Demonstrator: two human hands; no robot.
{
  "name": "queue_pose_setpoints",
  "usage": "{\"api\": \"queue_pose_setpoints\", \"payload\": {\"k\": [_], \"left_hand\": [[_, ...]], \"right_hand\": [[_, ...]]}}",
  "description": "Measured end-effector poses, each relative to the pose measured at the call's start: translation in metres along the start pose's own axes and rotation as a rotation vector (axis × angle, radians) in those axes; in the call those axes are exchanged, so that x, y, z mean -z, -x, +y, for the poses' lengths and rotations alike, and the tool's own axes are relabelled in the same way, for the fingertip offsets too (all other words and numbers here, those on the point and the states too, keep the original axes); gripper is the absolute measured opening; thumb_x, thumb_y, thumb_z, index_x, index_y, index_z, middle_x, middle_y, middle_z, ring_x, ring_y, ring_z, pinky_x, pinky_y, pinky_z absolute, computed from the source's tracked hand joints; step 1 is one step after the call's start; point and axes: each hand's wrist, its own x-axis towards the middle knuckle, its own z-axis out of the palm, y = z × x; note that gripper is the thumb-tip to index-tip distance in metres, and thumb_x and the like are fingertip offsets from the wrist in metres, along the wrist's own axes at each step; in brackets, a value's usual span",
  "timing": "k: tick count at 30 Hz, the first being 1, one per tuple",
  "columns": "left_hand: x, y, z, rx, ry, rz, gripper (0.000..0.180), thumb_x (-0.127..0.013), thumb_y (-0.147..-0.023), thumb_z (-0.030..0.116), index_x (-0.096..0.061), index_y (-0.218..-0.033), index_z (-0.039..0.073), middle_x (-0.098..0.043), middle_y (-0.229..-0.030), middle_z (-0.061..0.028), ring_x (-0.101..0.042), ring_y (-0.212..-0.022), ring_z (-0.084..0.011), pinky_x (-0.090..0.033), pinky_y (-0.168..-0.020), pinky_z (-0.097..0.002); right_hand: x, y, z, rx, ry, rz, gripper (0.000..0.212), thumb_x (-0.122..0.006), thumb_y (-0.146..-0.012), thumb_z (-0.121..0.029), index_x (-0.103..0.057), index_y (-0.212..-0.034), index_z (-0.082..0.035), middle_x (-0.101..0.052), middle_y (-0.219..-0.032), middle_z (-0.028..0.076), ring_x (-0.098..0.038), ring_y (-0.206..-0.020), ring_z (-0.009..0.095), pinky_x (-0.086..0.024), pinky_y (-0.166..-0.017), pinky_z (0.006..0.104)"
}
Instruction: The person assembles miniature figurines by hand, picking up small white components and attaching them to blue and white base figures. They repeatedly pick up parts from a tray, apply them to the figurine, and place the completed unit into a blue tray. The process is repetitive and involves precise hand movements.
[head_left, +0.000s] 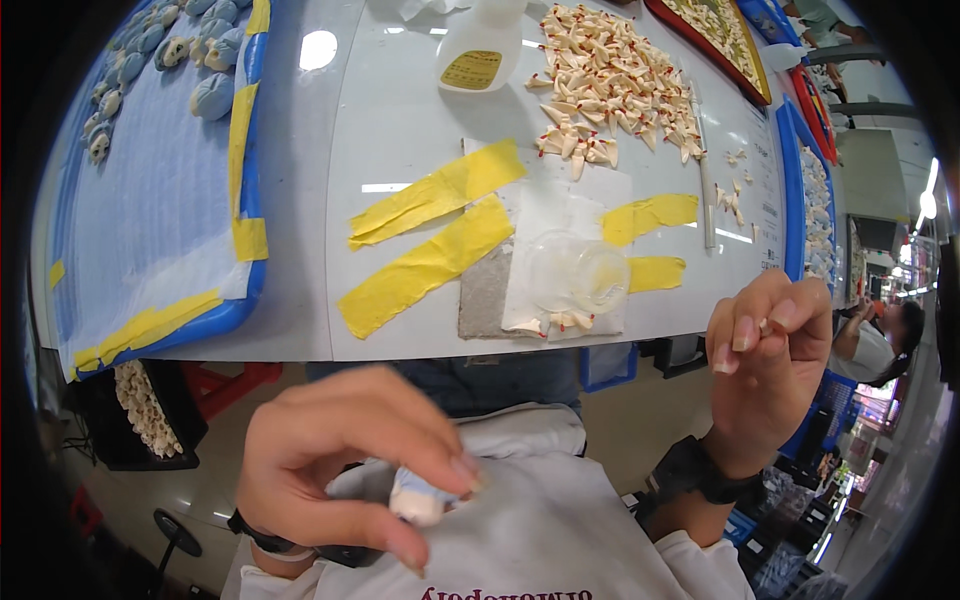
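Note:
My left hand (320,455), in front of my shirt, has its thumb and fingers closed around a small blue-and-white moulded piece (418,498). Motion blurs some of its fingers. To the right, my right hand (775,350) is raised by the table's front edge, pinching a tiny cream-coloured piece (765,326) between thumb and fingertips. Between the hands, a clear round dish (565,275) stands on a white sheet (535,205) over a grey board. A few small cream pointed pieces with red tips (572,321) lie along the sheet's near edge.
A large heap of red-tipped pieces (610,80) covers the back of the table beside a white bottle (482,50). Yellow tape strips (430,265) flank the sheet. A blue-rimmed tray (170,190) with blue figurines stands left; a blue tray (795,180) is at right.

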Motion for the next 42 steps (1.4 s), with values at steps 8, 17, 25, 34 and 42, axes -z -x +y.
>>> {"api": "queue_pose_setpoints", "payload": {"k": [8, 17, 25, 34, 42], "left_hand": [[0.071, 0.062, -0.061, 0.525, -0.091, 0.594, 0.034, -0.066, -0.074, 0.009, -0.057, -0.104, -0.004, -0.059, -0.100, -0.0107, -0.056, -0.090, -0.0185, -0.044, -0.080, -0.0299], [0.207, 0.090, -0.139, 0.613, -1.254, 0.990, 0.035, -0.065, -0.074, 0.007, -0.054, -0.106, -0.004, -0.058, -0.102, -0.0118, -0.056, -0.089, -0.0189, -0.044, -0.079, -0.0299], [0.207, 0.089, -0.150, 0.695, -1.292, 0.960, 0.037, -0.065, -0.073, 0.005, -0.052, -0.107, -0.003, -0.057, -0.103, -0.0128, -0.056, -0.088, -0.0192, -0.045, -0.079, -0.0299], [0.105, 0.104, -0.067, 0.555, -0.724, 0.852, 0.039, -0.064, -0.073, 0.002, -0.050, -0.109, -0.003, -0.056, -0.104, -0.0139, -0.055, -0.088, -0.0196, -0.045, -0.078, -0.0298], [0.016, 0.058, -0.002, 0.279, 0.002, 0.123, 0.026, -0.068, -0.068, -0.004, -0.061, -0.093, -0.005, -0.056, -0.100, -0.0174, -0.058, -0.088, -0.0232, -0.047, -0.077, -0.0317]], "right_hand": [[0.001, 0.007, 0.004, -0.069, -0.021, 0.006, 0.027, -0.069, -0.075, -0.020, -0.048, -0.081, -0.004, -0.052, -0.068, 0.010, -0.052, -0.050, 0.016, -0.043, -0.044, 0.0231], [-0.006, 0.009, -0.012, -0.092, 0.048, 0.079, 0.039, -0.074, -0.069, -0.031, -0.047, -0.077, -0.004, -0.052, -0.064, 0.009, -0.053, -0.050, 0.016, -0.044, -0.044, 0.0236], [-0.008, 0.005, -0.006, -0.058, 0.103, 0.123, 0.027, -0.072, -0.071, -0.016, -0.051, -0.077, 0.000, -0.056, -0.068, 0.011, -0.056, -0.056, 0.016, -0.048, -0.050, 0.0251], [-0.001, 0.006, -0.006, -0.033, 0.153, 0.220, 0.022, -0.071, -0.071, -0.008, -0.052, -0.077, 0.002, -0.057, -0.067, 0.011, -0.056, -0.057, 0.016, -0.050, -0.052, 0.0266], [-0.013, 0.001, -0.002, -0.026, 0.096, 0.147, 0.020, -0.069, -0.072, -0.007, -0.052, -0.078, 0.002, -0.056, -0.068, 0.010, -0.055, -0.058, 0.016, -0.048, -0.054, 0.0258]]}}
